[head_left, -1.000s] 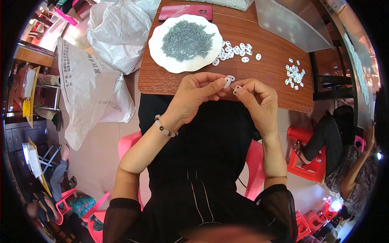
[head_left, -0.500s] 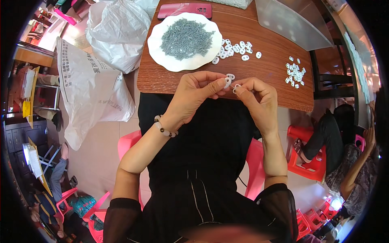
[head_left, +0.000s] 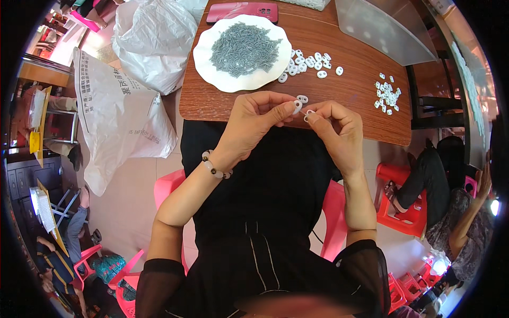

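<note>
At near edge of table (head_left: 350, 90), left hand (head_left: 257, 117) pinches white holed piece (head_left: 297, 108); right hand (head_left: 340, 126) pinches 1 white looped piece (head_left: 310, 112).

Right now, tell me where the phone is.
In the head view, the phone lies on the table, at its far left, just beyond the white plate.

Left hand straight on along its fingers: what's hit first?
Beyond the white pieces it holds, the left hand would probably meet the small white piece pinched in the right hand, then that hand itself; depth is hard to judge.
</note>
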The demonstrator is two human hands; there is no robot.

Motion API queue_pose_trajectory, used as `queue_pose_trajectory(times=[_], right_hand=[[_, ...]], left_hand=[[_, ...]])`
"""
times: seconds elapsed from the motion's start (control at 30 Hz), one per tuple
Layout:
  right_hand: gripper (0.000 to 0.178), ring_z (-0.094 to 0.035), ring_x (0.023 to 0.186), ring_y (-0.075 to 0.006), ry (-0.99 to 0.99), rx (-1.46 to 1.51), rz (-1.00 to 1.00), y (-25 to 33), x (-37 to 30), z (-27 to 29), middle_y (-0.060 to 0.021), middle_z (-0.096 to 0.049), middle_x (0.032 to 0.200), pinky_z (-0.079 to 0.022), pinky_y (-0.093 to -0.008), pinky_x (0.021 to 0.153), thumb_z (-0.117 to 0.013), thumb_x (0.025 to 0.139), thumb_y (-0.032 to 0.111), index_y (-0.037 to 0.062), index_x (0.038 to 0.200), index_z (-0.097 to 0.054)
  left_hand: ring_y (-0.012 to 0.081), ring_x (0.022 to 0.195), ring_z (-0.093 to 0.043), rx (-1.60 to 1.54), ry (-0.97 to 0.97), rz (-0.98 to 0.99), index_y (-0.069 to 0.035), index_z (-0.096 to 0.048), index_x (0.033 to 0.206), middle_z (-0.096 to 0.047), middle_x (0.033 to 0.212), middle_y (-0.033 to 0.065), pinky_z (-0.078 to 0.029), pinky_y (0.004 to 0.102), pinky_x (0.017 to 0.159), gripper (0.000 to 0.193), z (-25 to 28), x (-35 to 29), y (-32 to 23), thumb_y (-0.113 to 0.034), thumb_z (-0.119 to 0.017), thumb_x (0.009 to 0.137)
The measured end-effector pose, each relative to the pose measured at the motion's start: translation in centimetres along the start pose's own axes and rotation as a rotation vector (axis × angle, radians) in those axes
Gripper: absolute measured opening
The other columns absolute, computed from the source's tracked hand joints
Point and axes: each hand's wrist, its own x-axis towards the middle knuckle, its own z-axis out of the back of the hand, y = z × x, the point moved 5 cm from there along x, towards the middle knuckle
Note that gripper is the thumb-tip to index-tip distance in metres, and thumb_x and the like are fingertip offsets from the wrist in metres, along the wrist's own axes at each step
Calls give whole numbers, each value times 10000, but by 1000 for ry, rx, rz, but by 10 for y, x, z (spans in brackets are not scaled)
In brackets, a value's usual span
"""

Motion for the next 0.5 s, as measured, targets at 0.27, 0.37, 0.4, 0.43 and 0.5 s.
queue_pose_trajectory(times=[0.27, 0.37, 0.4, 0.43, 0.5], right_hand=[[106, -487, 585, -5, -7, 14, -17, 0, 0, -1, 16, -622, 677, -385, -180, 546, -650, 850, 85, -17, 831, -669], [107, -473, 576, 0, -3, -5, -23, 1, -1, 0, 25, -610, 660, -369, -177, 532, -648, 852, 87, -14, 827, -668], [106, -465, 570, 3, 2, -19, -34, 1, -1, 0, 32, -601, 649, -358, -175, 523, -647, 852, 88, -13, 824, -668], [106, -465, 570, 3, 2, -18, -35, 0, -1, 0, 32, -601, 649, -358, -175, 523, -647, 852, 88, -13, 824, -668], [105, -447, 558, 7, -17, 16, 0, -1, -1, -1, 44, -582, 623, -334, -174, 508, -648, 852, 90, -10, 824, -667]], left_hand=[[85, 783, -616, 23, -3, -17, 3, -682, 1038, -694, 893, 52, -478, 211, 695, 218, 0, -1, -1, -156, -670, 891], [85, 785, -618, 49, -6, -20, 4, -684, 1037, -694, 889, 51, -477, 210, 690, 219, 1, -1, -1, -161, -668, 893], [86, 788, -620, 19, 6, -5, 2, -682, 1043, -695, 893, 52, -479, 209, 691, 227, 1, -1, -1, -169, -666, 895], [88, 791, -623, -10, 18, 11, 1, -680, 1048, -696, 897, 53, -481, 209, 691, 234, 1, -1, 0, -177, -664, 896], [90, 795, -627, -37, 18, 41, -3, -679, 1053, -697, 902, 55, -483, 208, 694, 240, 2, -1, 2, -185, -662, 898]])
